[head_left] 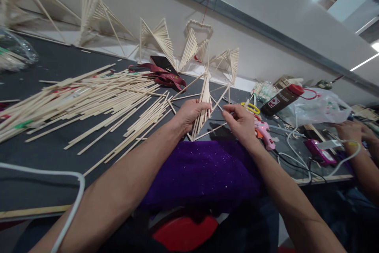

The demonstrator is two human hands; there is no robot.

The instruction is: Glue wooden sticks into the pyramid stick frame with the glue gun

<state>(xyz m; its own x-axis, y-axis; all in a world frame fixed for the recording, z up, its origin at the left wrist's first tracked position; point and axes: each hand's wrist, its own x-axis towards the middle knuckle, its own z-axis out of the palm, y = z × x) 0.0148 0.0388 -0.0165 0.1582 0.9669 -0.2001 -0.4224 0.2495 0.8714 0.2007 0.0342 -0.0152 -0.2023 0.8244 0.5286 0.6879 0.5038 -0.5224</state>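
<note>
The left hand (191,114) pinches a partly built stick frame (205,93); the right hand (240,122) curls half-closed nearby, its hold unclear. Seemingly finished models (165,40) stand behind, loose sticks (149,113) alongside.

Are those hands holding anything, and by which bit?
The left hand holds a fan of wooden sticks around its middle, the thumb lying across it. I can't tell whether the right hand holds anything.

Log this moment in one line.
left hand: gripping stick frame; right hand: beside stick frame, hold unclear; pink glue gun: beside right hand; loose sticks: at left
</note>
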